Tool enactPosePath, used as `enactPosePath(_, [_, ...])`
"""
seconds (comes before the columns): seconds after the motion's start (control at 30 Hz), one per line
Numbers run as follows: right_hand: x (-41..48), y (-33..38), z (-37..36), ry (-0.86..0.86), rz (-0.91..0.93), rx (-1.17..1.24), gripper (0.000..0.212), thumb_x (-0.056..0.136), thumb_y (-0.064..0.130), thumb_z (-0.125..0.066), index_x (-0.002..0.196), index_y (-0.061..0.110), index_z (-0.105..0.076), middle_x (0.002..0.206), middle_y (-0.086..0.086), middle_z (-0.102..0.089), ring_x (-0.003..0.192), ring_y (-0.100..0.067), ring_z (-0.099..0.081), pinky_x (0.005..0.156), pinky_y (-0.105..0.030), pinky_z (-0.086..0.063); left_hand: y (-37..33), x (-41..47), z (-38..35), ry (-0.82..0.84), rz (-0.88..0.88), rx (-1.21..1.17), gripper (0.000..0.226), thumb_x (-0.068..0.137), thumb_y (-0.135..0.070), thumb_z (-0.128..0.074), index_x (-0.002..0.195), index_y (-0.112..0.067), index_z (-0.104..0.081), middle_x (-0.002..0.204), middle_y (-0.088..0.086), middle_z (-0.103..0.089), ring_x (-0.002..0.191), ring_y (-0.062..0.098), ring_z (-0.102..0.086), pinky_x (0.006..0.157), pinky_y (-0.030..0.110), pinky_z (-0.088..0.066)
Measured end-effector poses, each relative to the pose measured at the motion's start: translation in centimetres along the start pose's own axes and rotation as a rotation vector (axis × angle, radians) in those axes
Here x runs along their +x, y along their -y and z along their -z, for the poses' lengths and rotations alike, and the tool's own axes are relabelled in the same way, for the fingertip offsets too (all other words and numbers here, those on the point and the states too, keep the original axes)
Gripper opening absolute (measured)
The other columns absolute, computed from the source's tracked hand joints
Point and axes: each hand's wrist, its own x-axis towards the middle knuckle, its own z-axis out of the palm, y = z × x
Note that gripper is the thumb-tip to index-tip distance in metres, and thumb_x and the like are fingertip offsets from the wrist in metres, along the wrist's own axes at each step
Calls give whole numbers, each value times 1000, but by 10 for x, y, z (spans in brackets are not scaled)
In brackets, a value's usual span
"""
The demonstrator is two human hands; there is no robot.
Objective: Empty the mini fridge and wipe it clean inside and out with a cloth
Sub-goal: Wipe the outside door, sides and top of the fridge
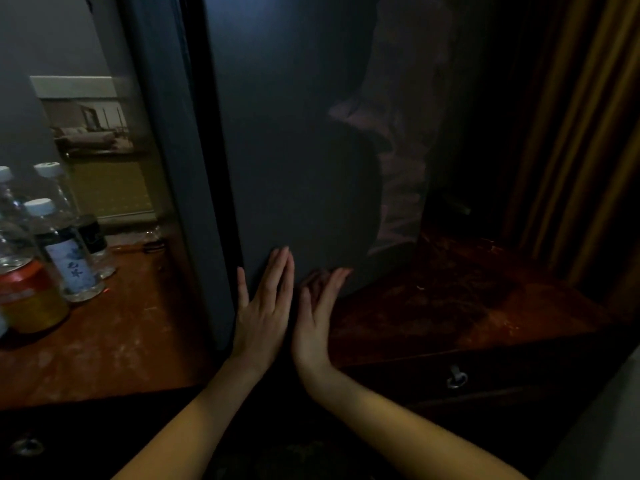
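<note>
The dark mini fridge (294, 133) stands on a reddish wooden top, its glossy door facing me and reflecting a person. My left hand (265, 306) lies flat on the door's lower left part, fingers straight, thumb at the door's left edge. My right hand (317, 317) presses the door just to the right of it, fingers straight and pointing up. Neither hand holds anything. No cloth is in view.
Several clear water bottles (59, 251) and a red and yellow can (31, 299) stand on the wooden top (121, 334) left of the fridge. A drawer with a metal ring pull (456, 377) sits below right. Curtains (581, 133) hang at the right.
</note>
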Motion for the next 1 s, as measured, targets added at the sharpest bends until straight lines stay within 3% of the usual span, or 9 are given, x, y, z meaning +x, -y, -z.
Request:
enactPosePath(0.07, [2,3,1,10,76,-35,62,100,31,-31,139,38,15,155,11,24,145,-1,17,117,-18,6,0,0,0,-1,0,-24,64,95,-9,-36,151,1,-8,161,10,7,149,14,4,118,53,5])
enactPosePath(0.17, [47,-9,20,-89,42,-18,58,102,23,-33,146,27,6,160,0,10,148,-11,6,120,-25,1,-2,1,3,-4,23,-58,60,89,-1,-32,148,1,-21,161,8,4,149,13,2,119,52,4])
enactPosePath(0.3, [126,-24,69,-318,-218,86,55,104,8,-35,152,6,-9,160,-15,-11,147,-26,-17,118,-27,-15,-2,1,2,-6,42,-71,58,88,3,-30,146,1,-26,157,9,-8,149,13,1,119,52,4])
enactPosePath(0.4, [172,-31,108,-477,-426,227,48,104,7,-31,150,-1,-19,155,-16,-28,139,-30,-34,99,-21,-30,-2,0,0,2,38,-64,60,89,3,-29,148,1,-21,157,9,-9,149,14,1,118,53,6])
enactPosePath(0.53, [183,-28,110,-415,-556,214,46,106,16,-21,148,-1,-24,151,-20,-33,134,-33,-40,99,-30,-40,-2,0,-1,3,39,-57,59,89,3,-28,148,1,-22,157,9,-9,149,14,1,118,53,6])
enactPosePath(0.67, [118,2,47,-420,-204,60,54,103,9,-36,152,7,-12,159,-15,-13,147,-27,-18,118,-25,-14,-2,-1,-1,-5,41,-60,64,86,3,-31,149,-1,-20,157,8,-10,149,13,0,119,52,4])
enactPosePath(0.77, [43,23,4,-107,90,57,61,100,24,-36,145,36,4,162,3,7,149,-7,1,120,-24,-3,-1,0,-2,8,26,-45,60,91,-6,-32,150,-2,-17,158,10,-7,149,12,2,118,53,4])
enactPosePath(0.87, [14,27,-9,-23,171,-4,62,101,28,-32,147,33,10,160,11,16,147,-2,11,120,-26,3,1,-1,-3,32,-11,-20,64,95,-16,-35,152,-2,-10,162,10,6,149,13,5,118,54,6])
enactPosePath(1.0, [53,11,15,-58,237,-24,57,101,26,-33,147,34,0,160,7,7,149,-9,4,121,-29,-1,-1,-1,0,19,17,-52,66,88,0,-34,151,-1,-14,159,10,-8,149,14,0,118,53,3])
